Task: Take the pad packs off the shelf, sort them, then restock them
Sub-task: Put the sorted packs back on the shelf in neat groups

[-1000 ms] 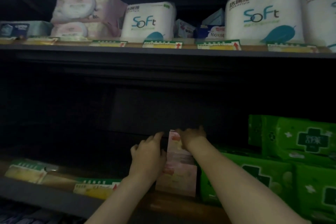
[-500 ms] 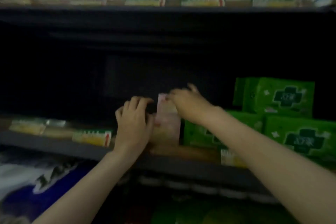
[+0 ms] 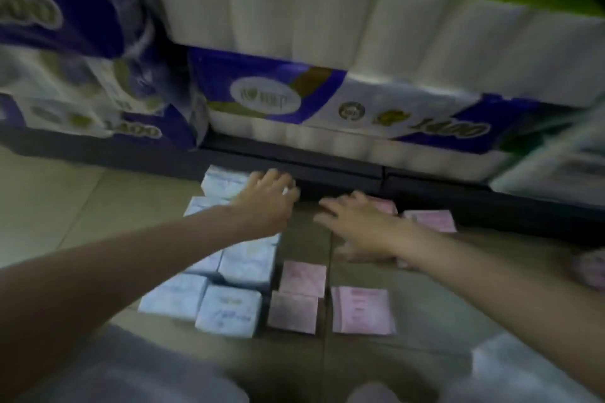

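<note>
Light blue pad packs [image 3: 229,311] lie in rows on the floor at the left, and pink pad packs [image 3: 361,309] lie in a group at the right. My left hand [image 3: 268,196] hovers over the far end of the blue rows with its fingers loosely bent and nothing in it that I can see. To its right, my right hand [image 3: 357,222] is spread flat just above more pink packs [image 3: 429,221] near the shelf base. The picture is blurred by motion.
The dark shelf base [image 3: 340,170] runs across just beyond the packs. Big purple and white toilet roll bundles [image 3: 327,101] fill the bottom shelf above it. Beige floor tiles [image 3: 49,206] spread to the left. My grey-clad knees [image 3: 131,370] sit at the bottom edge.
My view has dropped from the middle shelf to the floor. Both hands have left the upright pink pack on the shelf and now reach over the sorted packs on the floor.
</note>
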Demonstrator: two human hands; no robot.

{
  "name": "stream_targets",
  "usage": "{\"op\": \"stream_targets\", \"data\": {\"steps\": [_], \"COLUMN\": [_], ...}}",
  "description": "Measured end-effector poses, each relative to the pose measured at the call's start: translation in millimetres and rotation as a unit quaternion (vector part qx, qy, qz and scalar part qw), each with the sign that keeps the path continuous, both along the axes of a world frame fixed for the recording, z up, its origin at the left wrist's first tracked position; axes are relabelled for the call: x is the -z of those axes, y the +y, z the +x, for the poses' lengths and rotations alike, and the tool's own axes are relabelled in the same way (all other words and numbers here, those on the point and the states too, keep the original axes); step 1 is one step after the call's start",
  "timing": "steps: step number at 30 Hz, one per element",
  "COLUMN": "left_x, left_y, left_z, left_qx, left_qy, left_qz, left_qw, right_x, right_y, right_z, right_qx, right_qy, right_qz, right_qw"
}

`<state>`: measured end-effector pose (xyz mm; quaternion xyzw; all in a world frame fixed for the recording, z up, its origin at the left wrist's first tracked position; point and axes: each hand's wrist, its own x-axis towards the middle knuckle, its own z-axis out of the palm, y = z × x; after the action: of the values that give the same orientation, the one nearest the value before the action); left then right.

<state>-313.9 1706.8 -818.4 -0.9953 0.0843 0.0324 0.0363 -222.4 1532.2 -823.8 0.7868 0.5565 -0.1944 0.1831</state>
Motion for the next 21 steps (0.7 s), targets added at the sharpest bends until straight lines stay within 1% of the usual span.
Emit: {"op": "stream_targets", "data": {"steps": [1,2,3,6,8,9,13,19,21], "left_x": [9,15,21,35,41,45,53,47,44], "left_y": [0,1,8,23,21,18,4,-1,1], "left_z": [-6,-13,-18,-26,-33,-35,-36,-28,-24], "left_qx": [0.023,0.031,0.020,-0.012,0.014,0.028,0.063,0.035,0.022], "left_qy": [0.036,0.094,0.133,0.202,0.221,0.225,0.211,0.221,0.235], "left_qz": [0.043,0.077,0.087,0.122,0.153,0.154,0.150,0.124,0.111], "left_qw": [0.998,0.992,0.987,0.972,0.963,0.962,0.964,0.967,0.965], "right_x": [18,33,49,83,100,106,130,143,137], "right_y": [-4,-7,-9,-18,-23,-24,-14,-10,-12], "right_z": [-14,-27,-37,-55,-59,-61,-80,-107,-100], "right_qx": [-0.004,0.003,0.009,-0.023,-0.011,0.007,0.115,0.124,0.128], "right_qy": [0.027,0.060,0.085,0.088,0.099,0.109,0.145,0.074,0.075], "right_qz": [-0.039,-0.055,-0.060,-0.083,-0.081,-0.074,-0.051,-0.038,-0.032], "right_qw": [0.999,0.997,0.995,0.992,0.992,0.991,0.981,0.989,0.988]}}
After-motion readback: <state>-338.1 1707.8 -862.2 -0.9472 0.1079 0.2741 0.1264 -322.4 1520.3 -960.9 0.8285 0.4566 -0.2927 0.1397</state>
